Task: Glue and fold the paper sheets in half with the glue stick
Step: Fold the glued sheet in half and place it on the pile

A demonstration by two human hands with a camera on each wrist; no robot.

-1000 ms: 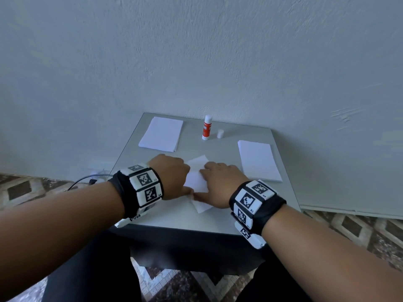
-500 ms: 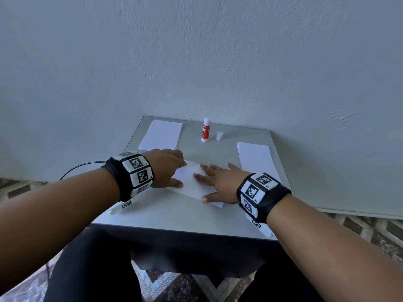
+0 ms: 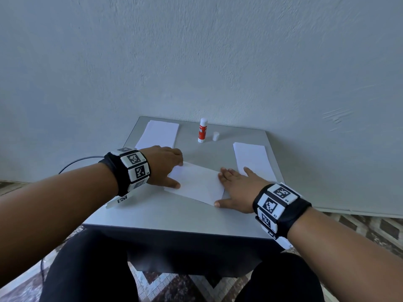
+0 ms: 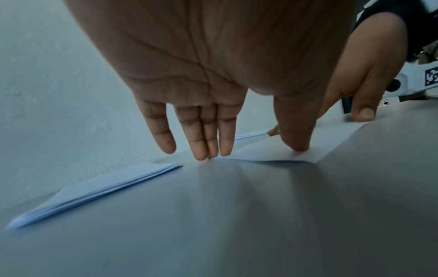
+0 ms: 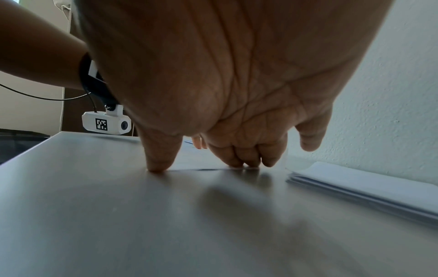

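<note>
A folded white sheet [image 3: 197,184] lies slanted in the middle of the grey table [image 3: 174,216]. My left hand [image 3: 166,165] presses straight fingers [image 4: 203,142] and thumb on the sheet's left end [image 4: 272,151]. At the sheet's right end my right hand [image 3: 236,188] lies flat, its fingers [image 5: 246,159] and thumb pressing down at the edge. The red-and-white glue stick [image 3: 202,130] stands upright at the back of the table, uncapped, with its white cap [image 3: 215,136] just right of it.
One stack of white sheets [image 3: 160,134] lies at the back left and a second stack [image 3: 253,161] at the right, close to my right hand. The wall [image 3: 218,62] rises directly behind the table. A black cable [image 3: 76,161] hangs left of it.
Both hands have slid apart along the sheet, left hand leftward and right hand rightward, from its middle to its ends. The sheet now lies flat and fully visible between them.
</note>
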